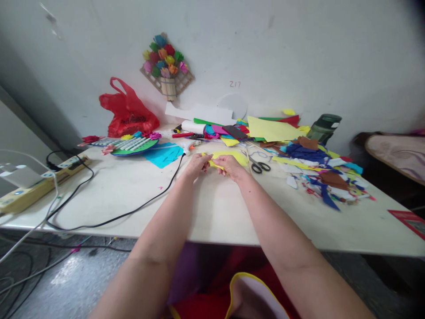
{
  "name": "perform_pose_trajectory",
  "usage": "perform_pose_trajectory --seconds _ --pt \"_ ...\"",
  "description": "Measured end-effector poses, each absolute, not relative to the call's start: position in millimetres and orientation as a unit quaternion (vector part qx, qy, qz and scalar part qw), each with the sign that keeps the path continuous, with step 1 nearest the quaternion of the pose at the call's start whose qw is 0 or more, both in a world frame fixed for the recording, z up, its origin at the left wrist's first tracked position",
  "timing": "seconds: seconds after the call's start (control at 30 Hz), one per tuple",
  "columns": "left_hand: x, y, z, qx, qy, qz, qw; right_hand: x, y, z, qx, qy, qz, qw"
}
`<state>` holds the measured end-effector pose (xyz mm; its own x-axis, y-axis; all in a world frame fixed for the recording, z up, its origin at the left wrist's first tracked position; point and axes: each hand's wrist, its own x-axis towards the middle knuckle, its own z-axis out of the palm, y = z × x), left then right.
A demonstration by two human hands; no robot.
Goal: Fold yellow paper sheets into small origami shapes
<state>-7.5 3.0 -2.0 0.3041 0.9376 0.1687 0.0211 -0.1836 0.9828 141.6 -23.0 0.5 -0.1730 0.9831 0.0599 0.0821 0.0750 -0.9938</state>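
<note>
— What's in your hands?
— My left hand (196, 165) and right hand (231, 167) pinch yellow paper (229, 156) mid-table (133, 195).
— Around it?
— Scissors (259, 165) beside, scraps (318, 173) toward the right edge, grey wall (299, 57) behind.

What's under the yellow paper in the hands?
The white table lies under the yellow paper, which both the left hand and the right hand pinch. The hands cover its near edge.
</note>
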Motion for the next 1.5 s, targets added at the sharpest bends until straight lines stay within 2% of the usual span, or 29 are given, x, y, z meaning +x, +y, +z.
perform_pose_trajectory --seconds 0.17,0.33,0.7,1.03,1.27,1.5 --pt "-6.8 9.1 -4.8 0.576 0.374 0.498 0.531 143.4 -24.0 0.8 -0.446 -0.560 0.532 0.451" --pt "-6.1 5.3 -2.9 0.586 0.366 0.442 0.572 144.2 -23.1 1.4 -0.458 -0.544 0.529 0.464" --pt "-6.8 5.5 -3.7 0.591 0.362 0.470 0.547 145.2 -21.3 -0.7 -0.432 -0.538 0.564 0.453" --pt "-1.4 7.8 -4.8 0.519 0.400 0.528 0.541 136.1 -22.8 0.5 -0.485 -0.565 0.472 0.473" --pt "-7.0 15.2 -7.8 0.509 0.388 0.547 0.540 139.1 -22.3 3.2 -0.470 -0.509 0.556 0.459" --pt "-10.4 16.2 -6.5 0.484 0.403 0.558 0.541 146.0 -24.3 7.2 -0.478 -0.518 0.554 0.443"
